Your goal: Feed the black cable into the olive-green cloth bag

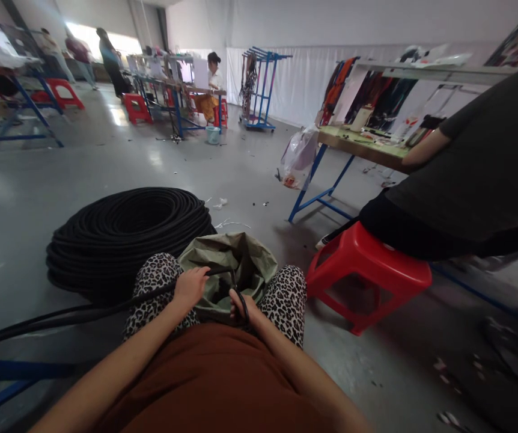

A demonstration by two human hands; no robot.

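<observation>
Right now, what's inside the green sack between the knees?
The green sack shows dark patches, too dim to identify; the right hand and black cord hide part of its inside.

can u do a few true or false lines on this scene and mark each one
1. The left hand grips a black cord. True.
2. The right hand is empty. False: it holds dark-handled scissors.
3. The green sack is between patterned knees. True.
4. The big black coil is inside the sack. False: it lies on the floor.
5. A person sits on the red stool at right. True.
</observation>
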